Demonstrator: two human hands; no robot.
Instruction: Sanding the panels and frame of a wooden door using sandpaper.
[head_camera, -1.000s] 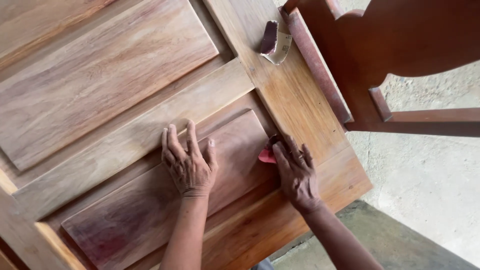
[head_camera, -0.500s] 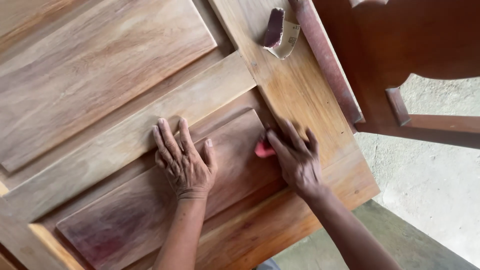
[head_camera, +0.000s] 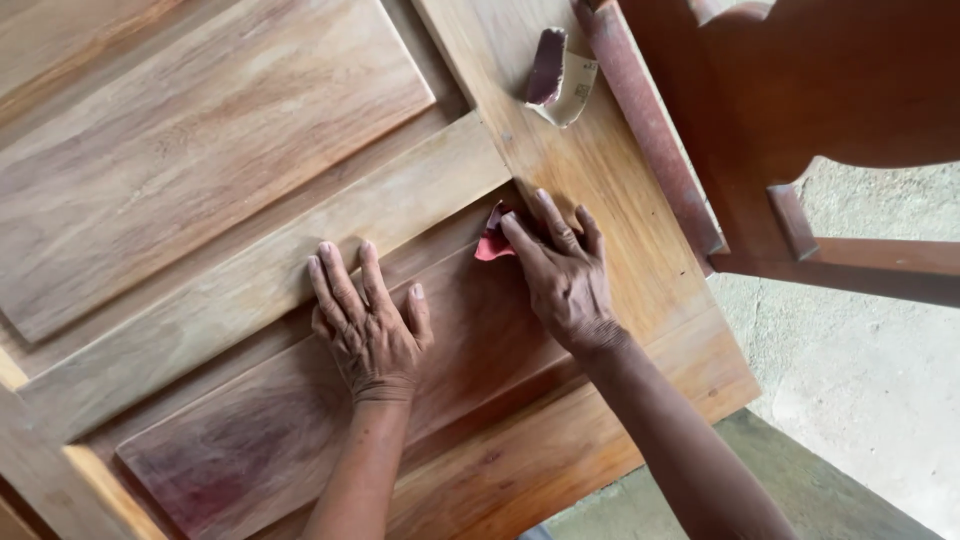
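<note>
A panelled wooden door (head_camera: 250, 150) lies flat under me. My left hand (head_camera: 368, 320) rests palm down, fingers spread, on its lower raised panel and the rail above it. My right hand (head_camera: 562, 270) presses a small red piece of sandpaper (head_camera: 493, 242) into the groove at the panel's upper right corner, fingers over it. A curled scrap of used sandpaper (head_camera: 560, 75), dark red on one side and pale on the other, lies on the door's stile farther up.
A dark reddish wooden furniture piece (head_camera: 800, 110) with a carved edge and a crossbar stands right of the door. Bare concrete floor (head_camera: 860, 370) shows at the lower right. A dark grey slab (head_camera: 780, 470) lies below the door's corner.
My right hand has slid the red sandpaper up along the panel's groove toward its upper corner. My left hand has stayed pressed on the panel.
</note>
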